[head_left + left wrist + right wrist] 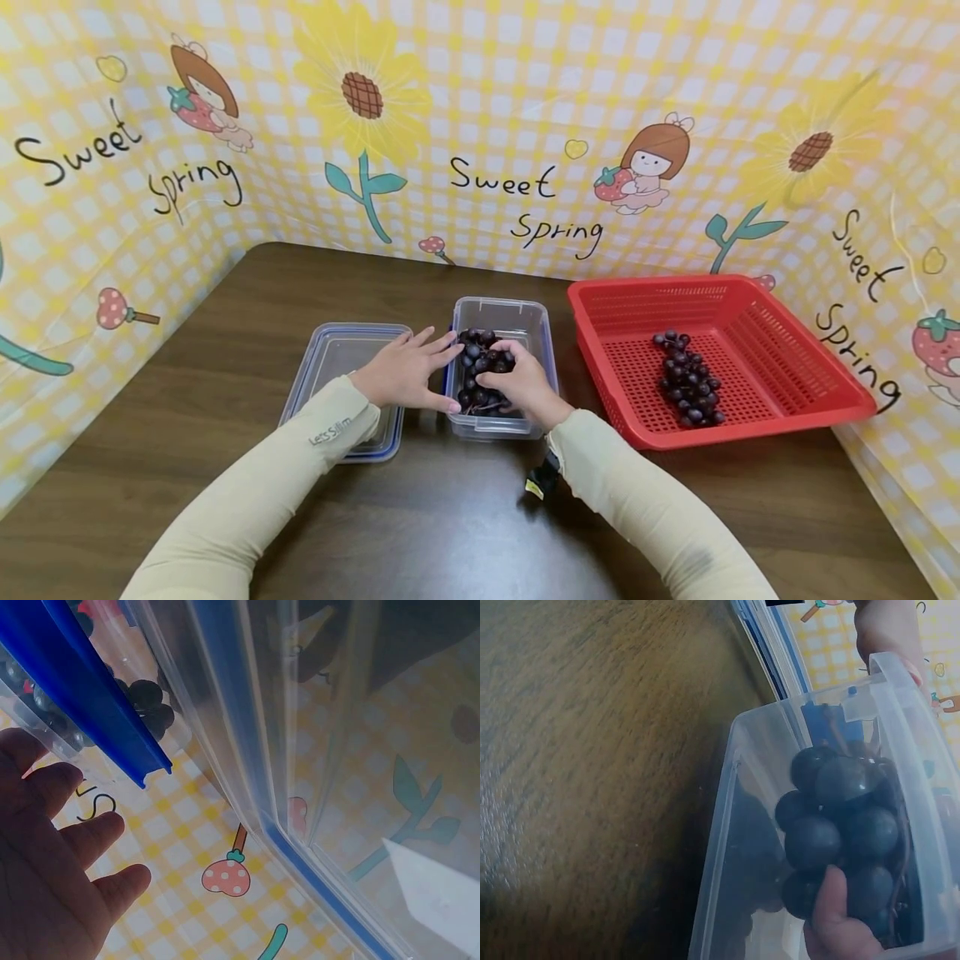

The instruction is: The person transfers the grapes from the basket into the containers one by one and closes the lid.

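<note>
A bunch of dark grapes (472,358) lies inside a clear plastic container (498,428) at the middle of the table. My right hand (527,385) reaches into the container over its right side and holds the grapes, its thumb against them in the right wrist view. Part of the bunch is hidden behind that hand. My left hand (405,371) spreads its fingers at the container's left rim, right by a blue side clip (90,697). Below the left wrist lies a clear lid (337,350) with a blue seal, partly covered by the forearm.
To the right stands a red perforated basket (615,375) with another bunch of dark grapes (688,379) in it. A small black object with a yellow mark (542,481) shows beneath the right wrist. Yellow checked cloth (495,108) walls in the back and sides of the table.
</note>
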Available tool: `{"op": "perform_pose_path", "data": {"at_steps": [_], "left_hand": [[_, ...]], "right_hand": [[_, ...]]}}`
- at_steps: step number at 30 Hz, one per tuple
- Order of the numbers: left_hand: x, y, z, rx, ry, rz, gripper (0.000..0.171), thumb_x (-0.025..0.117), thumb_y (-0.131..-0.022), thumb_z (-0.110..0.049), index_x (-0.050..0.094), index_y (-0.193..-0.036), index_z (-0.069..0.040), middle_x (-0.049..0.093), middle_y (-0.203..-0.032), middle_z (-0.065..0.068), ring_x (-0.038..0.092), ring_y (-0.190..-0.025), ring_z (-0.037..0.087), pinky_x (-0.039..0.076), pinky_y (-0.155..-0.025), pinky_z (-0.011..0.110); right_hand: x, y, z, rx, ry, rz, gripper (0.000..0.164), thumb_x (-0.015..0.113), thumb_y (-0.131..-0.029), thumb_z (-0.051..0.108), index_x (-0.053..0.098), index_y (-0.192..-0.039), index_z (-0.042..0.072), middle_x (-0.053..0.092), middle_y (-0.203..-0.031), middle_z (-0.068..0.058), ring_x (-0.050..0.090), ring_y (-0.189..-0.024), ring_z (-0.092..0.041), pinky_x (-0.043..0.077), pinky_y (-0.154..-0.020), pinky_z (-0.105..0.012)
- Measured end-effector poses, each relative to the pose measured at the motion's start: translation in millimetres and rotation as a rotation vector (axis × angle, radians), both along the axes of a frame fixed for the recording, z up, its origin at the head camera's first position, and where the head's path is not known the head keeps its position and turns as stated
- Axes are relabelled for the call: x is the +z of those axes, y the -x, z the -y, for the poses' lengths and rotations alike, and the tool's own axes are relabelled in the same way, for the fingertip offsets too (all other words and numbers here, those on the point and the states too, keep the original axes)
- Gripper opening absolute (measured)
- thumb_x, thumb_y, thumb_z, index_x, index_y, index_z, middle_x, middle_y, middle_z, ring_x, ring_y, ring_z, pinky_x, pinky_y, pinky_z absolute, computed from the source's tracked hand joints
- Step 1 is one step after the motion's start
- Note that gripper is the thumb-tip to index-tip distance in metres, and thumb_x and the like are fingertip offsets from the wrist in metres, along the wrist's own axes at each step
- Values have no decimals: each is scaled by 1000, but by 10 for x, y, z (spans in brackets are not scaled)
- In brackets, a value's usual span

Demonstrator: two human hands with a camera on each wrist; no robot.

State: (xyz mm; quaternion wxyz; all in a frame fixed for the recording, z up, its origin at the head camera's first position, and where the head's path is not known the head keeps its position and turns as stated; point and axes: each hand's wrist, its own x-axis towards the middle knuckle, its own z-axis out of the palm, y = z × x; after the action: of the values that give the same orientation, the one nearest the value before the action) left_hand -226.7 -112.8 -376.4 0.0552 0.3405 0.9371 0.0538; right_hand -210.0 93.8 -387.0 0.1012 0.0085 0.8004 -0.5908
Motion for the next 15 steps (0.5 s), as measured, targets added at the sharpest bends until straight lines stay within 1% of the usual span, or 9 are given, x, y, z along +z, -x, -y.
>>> {"op": "perform_pose_path", "data": {"at_steps": [4, 6, 8, 10, 12, 14, 15], "left_hand": [[9, 0, -11, -1, -3, 1, 92, 56, -82, -67, 31, -150, -10, 23, -156, 10, 20, -141, 42, 18, -109, 62], [14, 2, -12, -6, -3, -6, 92, 56, -82, -67, 32, -150, -10, 24, -156, 10, 21, -140, 42, 19, -109, 62], [14, 2, -7, -12, -3, -11, 91, 57, -82, -66, 33, -150, -10, 25, -156, 11, 21, -140, 43, 20, -108, 63], [14, -1, 1, -14, -2, -12, 92, 57, -82, -67, 33, -150, -10, 25, -156, 11, 22, -140, 43, 20, -108, 63], [16, -1, 5, -9, -2, -2, 92, 56, -82, -67, 32, -150, -10, 24, -156, 11, 21, -140, 43, 20, -108, 63], [22, -4, 5, -3, -2, 7, 92, 56, -82, -67, 31, -151, -11, 23, -156, 10, 21, -140, 43, 19, -109, 62], [26, -6, 3, 0, 0, 7, 92, 55, -83, -67, 30, -151, -11, 23, -156, 10, 20, -140, 42, 19, -109, 62]], "right_hand": [[3, 5, -5, 25, -25, 23, 47, 72, -82, 8, 52, -124, 7, 49, -131, -18, 61, -98, -36, 57, -58, -47], [0, 6, -12, 39, -43, 29, 48, 72, -82, 8, 51, -124, 8, 49, -131, -18, 60, -98, -35, 57, -58, -46], [-2, 4, -20, 69, -88, 20, 50, 72, -82, 10, 50, -126, 8, 50, -130, -19, 60, -98, -35, 57, -57, -46], [6, 4, -31, 117, -152, -2, 53, 73, -82, 12, 49, -129, 8, 51, -130, -19, 58, -102, -33, 57, -66, -45], [40, 10, -43, 182, -236, -18, 59, 73, -83, 16, 46, -135, 8, 50, -133, -19, 54, -110, -34, 54, -81, -47], [108, 23, -60, 257, -346, -32, 66, 72, -85, 21, 41, -142, 8, 47, -140, -19, 49, -121, -34, 45, -96, -48], [149, 31, -72, 293, -395, -37, 69, 71, -85, 24, 38, -144, 8, 45, -142, -19, 46, -125, -33, 40, -102, -48]]}}
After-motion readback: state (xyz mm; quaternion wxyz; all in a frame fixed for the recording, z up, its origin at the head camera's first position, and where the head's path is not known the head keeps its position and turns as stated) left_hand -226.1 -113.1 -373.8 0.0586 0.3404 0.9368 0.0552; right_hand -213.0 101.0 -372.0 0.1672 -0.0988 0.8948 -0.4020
